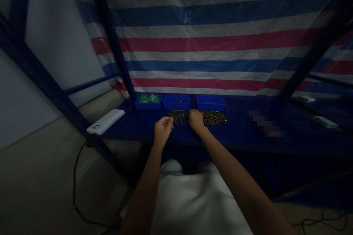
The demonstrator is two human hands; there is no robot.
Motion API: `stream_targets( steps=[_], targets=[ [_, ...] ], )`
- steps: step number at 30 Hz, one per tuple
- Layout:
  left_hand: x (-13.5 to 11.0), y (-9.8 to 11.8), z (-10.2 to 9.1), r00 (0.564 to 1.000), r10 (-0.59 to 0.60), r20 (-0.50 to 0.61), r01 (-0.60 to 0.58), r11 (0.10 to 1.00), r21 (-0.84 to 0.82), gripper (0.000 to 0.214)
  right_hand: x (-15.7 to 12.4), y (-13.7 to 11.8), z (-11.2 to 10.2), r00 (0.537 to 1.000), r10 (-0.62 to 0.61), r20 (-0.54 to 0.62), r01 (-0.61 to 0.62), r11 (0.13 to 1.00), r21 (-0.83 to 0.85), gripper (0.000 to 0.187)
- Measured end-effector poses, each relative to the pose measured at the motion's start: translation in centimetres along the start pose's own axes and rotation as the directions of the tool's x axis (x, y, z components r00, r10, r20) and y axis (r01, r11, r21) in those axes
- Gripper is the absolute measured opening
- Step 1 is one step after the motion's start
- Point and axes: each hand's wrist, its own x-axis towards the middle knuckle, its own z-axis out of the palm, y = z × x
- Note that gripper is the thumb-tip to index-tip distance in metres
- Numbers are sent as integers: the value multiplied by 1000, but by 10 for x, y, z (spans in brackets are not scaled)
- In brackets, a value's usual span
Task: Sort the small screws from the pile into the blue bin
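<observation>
Left hand (163, 126), centre of frame, is holding thumb and fingers pinched beside the pile of thin metal pieces (178, 115); cannot tell whether it is gripping one. Right hand (195, 120) is keeping its fingers bent at the left edge of the brass-coloured pile (215, 118), right of centre; contents hidden. Risk: both piles are lying close together, so a sideways brush by the right hand could be mixing them.

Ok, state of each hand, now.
Left hand: pinched closed; whether holding anything, unclear.
Right hand: curled down beside brass-coloured metal pieces; grip hidden, open or closed unclear.
</observation>
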Motion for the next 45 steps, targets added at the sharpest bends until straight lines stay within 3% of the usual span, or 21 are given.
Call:
stream_targets(
  steps=[9,22,32,35,39,45],
  targets=[
    [-4,-6,8,1000,18,3,-18,999,44,27,10,-3,0,988,123,97,-128,991,39,25],
    [-7,-4,11,996,86,-26,-80,982,171,26,17,-4,1,978,122,172,-132,990,51,34],
    [-3,-6,7,991,120,-62,-105,974,202,25,9,-3,3,994,84,66,-85,996,14,31],
    [7,-7,7,985,162,-51,-146,961,234,25,7,-4,-2,999,42,-19,-42,999,10,29],
    [26,-11,12,986,149,80,-165,948,273,25,2,-7,-14,986,-131,-99,134,991,20,27],
    [40,-7,15,955,73,288,-144,961,236,27,-3,-7,-22,900,-399,-175,414,909,53,21]
  ],
)
